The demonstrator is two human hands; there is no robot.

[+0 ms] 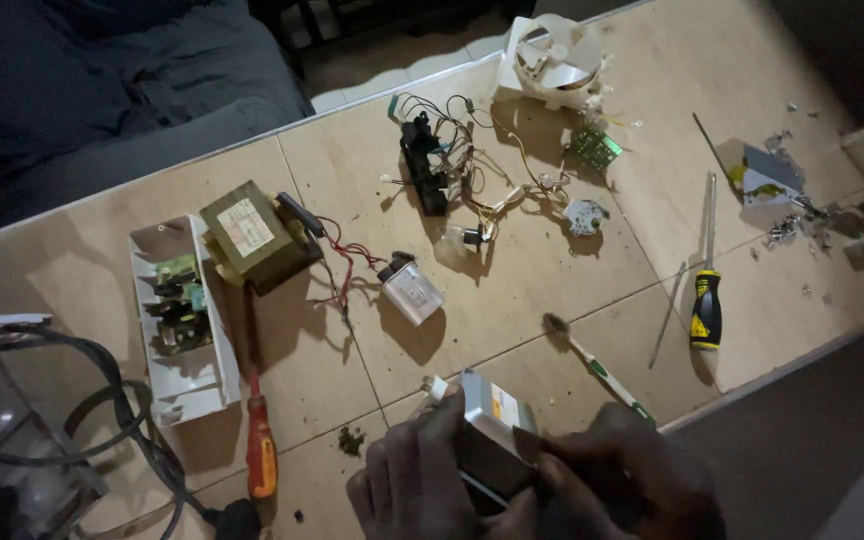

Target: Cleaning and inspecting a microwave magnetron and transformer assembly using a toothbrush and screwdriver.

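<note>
Both my hands hold a boxy metal part [492, 425] with a silver top and a dark lower body, low in the head view. My left hand [407, 480] grips its left side, fingers curled over the top edge. My right hand [622, 480] closes on its right side. A small white connector [436, 388] sticks out at the part's upper left. Just beyond my right hand lies a toothbrush [592, 365] with a white and green handle.
On the tiled surface lie a transformer [252, 235] with red wires, a silver capacitor [412, 292], a white bracket with switches [180, 320], an orange screwdriver [260, 440], a black-and-yellow screwdriver [707, 290], a wire harness [452, 170], a white fan housing [552, 62], and black cables [72, 400] at left.
</note>
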